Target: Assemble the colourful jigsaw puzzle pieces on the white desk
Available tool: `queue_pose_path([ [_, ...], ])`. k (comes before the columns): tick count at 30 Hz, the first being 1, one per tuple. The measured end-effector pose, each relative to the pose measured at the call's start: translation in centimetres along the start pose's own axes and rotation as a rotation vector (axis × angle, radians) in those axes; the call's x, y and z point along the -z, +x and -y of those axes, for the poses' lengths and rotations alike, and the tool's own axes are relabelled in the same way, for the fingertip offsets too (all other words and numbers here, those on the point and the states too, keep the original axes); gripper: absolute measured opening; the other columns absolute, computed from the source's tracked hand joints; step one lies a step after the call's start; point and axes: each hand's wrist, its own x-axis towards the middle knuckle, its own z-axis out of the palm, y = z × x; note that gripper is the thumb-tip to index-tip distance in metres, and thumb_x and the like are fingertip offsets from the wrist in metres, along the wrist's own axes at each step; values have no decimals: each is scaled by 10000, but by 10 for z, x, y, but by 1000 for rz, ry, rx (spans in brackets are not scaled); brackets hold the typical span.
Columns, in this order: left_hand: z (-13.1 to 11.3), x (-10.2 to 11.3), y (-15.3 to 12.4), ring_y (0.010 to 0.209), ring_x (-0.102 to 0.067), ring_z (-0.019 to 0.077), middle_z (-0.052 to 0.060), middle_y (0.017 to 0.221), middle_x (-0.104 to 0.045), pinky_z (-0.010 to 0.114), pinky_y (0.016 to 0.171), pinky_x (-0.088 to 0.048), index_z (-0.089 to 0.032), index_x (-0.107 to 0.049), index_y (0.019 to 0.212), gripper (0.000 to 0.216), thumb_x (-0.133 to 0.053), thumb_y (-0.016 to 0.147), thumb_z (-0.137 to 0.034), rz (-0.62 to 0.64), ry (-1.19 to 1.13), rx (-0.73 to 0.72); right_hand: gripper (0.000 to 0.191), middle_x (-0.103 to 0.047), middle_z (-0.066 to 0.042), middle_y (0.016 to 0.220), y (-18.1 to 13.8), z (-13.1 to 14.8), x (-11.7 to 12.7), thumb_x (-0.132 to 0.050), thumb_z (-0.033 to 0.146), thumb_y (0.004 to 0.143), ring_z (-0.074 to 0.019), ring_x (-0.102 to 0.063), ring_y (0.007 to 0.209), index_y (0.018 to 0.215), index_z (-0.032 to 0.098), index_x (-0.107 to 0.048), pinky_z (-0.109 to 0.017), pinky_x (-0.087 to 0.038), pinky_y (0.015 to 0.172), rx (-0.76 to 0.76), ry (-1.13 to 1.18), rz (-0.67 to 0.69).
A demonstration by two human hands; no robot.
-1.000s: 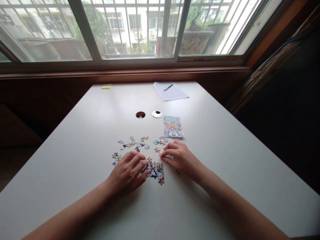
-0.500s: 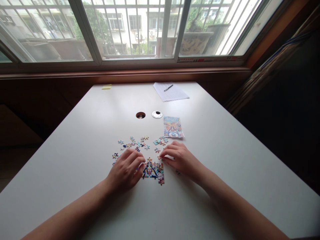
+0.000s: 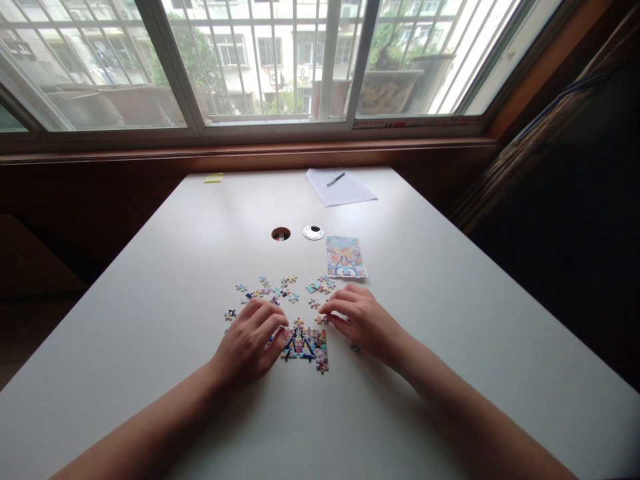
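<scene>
A partly joined jigsaw puzzle (image 3: 304, 343) lies flat on the white table, with a dark pointed figure in its middle and a column of pieces reaching down at its right. My left hand (image 3: 253, 337) is curled at the puzzle's left edge, its fingertips drawn together; whatever they pinch is hidden. Above the puzzle's upper right corner, my right hand (image 3: 363, 319) has thumb and forefinger closed on a small puzzle piece (image 3: 320, 320). Loose puzzle pieces (image 3: 260, 292) are scattered beyond both hands. Another piece (image 3: 355, 347) shows partly beneath my right hand.
A colourful picture sheet (image 3: 346, 257) lies beyond my right hand. Farther back are a round metal cover (image 3: 313, 232), a cable hole (image 3: 281, 234), paper sheets (image 3: 345, 190) with a pen (image 3: 336, 179), and a yellow sticky note (image 3: 213, 178). A barred window (image 3: 270, 67) stands behind the table.
The whole view has shifted slightly, with the scene a little lower in the picture. Both hands stay almost in place beside the puzzle.
</scene>
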Motion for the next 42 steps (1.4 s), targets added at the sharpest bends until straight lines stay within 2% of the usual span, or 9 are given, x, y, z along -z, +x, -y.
queue_pose_path([
  [8, 2, 0, 0, 983, -534, 225, 67, 965, -647, 388, 883, -499, -191, -619, 951, 101, -545, 933, -124, -7, -11, 27, 75, -691, -42, 881, 1, 1, 2, -706, 259, 926, -196, -568, 825, 935, 258, -780, -346, -409, 793, -26, -16, 17],
  [18, 4, -2, -2, 1006, -513, 235, 73, 990, -644, 409, 898, -490, -191, -644, 997, 130, -551, 931, -127, 8, -9, 27, 65, -681, -27, 869, 1, 2, 2, -744, 234, 892, -185, -547, 811, 902, 282, -786, -332, -381, 768, -46, -24, 50],
  [42, 4, -2, -1, 1001, -512, 235, 66, 977, -638, 381, 901, -472, -199, -653, 1023, 170, -562, 917, -101, 7, -32, 30, 85, -691, -12, 851, -1, -1, 1, -753, 245, 888, -179, -538, 808, 937, 306, -786, -324, -337, 762, -43, -29, 63],
])
